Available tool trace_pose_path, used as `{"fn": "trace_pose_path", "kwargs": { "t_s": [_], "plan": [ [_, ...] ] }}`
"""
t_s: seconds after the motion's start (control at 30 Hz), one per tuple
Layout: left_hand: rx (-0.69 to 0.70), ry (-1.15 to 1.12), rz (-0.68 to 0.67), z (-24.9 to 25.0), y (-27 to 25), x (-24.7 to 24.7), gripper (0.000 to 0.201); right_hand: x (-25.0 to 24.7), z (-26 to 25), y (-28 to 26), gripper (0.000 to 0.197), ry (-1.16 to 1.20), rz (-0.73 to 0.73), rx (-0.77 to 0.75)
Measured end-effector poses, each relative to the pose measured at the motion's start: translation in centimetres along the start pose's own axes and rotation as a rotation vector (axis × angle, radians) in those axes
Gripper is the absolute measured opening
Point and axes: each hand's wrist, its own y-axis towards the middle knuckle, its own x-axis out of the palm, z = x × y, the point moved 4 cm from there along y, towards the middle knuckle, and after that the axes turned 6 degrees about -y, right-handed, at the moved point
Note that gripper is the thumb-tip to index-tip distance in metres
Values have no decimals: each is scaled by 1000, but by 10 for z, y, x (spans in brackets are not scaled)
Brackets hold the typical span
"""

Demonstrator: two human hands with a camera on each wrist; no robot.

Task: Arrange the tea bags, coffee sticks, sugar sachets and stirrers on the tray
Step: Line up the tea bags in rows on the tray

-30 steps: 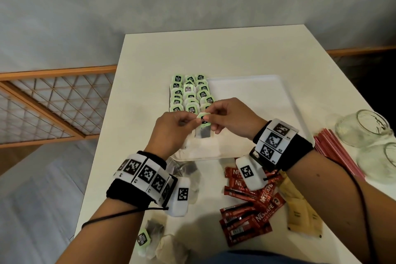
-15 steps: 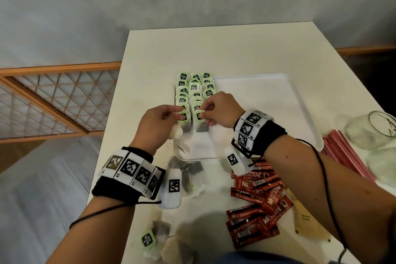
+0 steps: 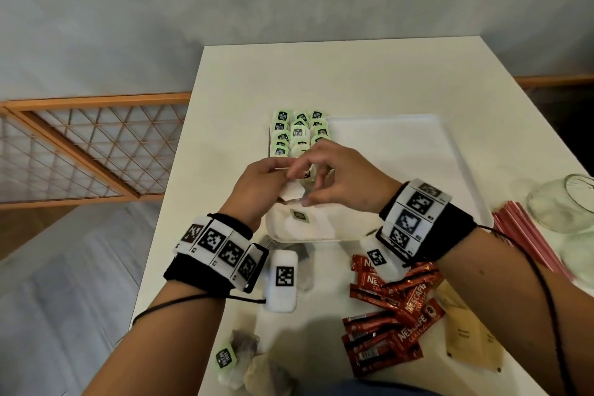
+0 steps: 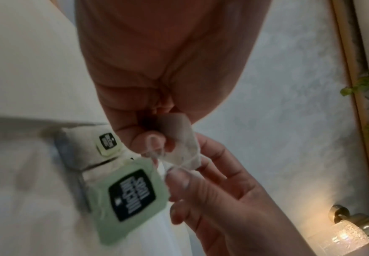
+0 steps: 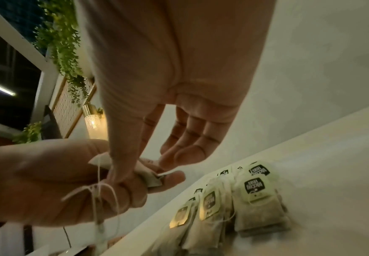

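Observation:
A white tray (image 3: 401, 151) lies mid-table, with tea bags (image 3: 299, 132) (image 5: 256, 195) laid in three columns at its left end. Above the tray's near-left part my left hand (image 3: 284, 178) grips a crumpled tea bag (image 3: 292, 193) (image 4: 179, 138) in curled fingers. Its string is looped and tangled, and its green tag (image 4: 131, 195) dangles below. My right hand (image 3: 308, 186) meets it from the right, thumb and fingers pinching the bag's corner and string (image 4: 174, 170). One more tea bag (image 3: 299, 215) lies on the tray under the hands.
Loose tea bags (image 3: 238, 360) lie near the table's front edge. Red coffee sticks (image 3: 395, 309) and brown sugar sachets (image 3: 466, 337) are piled front right. Red stirrers (image 3: 527, 235) and two glass jars (image 3: 559, 202) sit at the right edge. The tray's right part is bare.
Both hands have drawn back from the tea bag columns toward the tray's near end. The left hand now holds a crumpled bag while the right works at its string.

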Motion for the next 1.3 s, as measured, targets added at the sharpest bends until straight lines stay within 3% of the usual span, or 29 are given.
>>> {"fn": "trace_pose_path", "kwargs": {
  "t_s": [0.13, 0.3, 0.43, 0.5, 0.67, 0.83, 1.17, 1.3],
  "plan": [
    [-57, -45, -57, 3, -7, 18, 23, -11, 13, -7, 9, 49, 125, 107],
    [90, 133, -60, 10, -17, 22, 30, -18, 34, -18, 9, 113, 100, 266],
    [232, 191, -2, 11, -14, 26, 9, -17, 38, -24, 10, 202, 85, 332],
    [260, 220, 55, 8, -10, 26, 10, -15, 38, -25, 10, 280, 91, 358],
    [226, 174, 135, 2, -3, 28, 10, -15, 40, -29, 20, 423, 214, 387],
    [132, 31, 85, -2, -1, 31, 10, -13, 39, -31, 32, 373, 187, 316],
    [10, -132, 42, -15, 1, 28, 14, -18, 49, -27, 28, 397, 306, 395],
    [46, -87, 15, -19, 3, 30, 16, -17, 47, -25, 27, 465, 282, 424]
  ]
}}
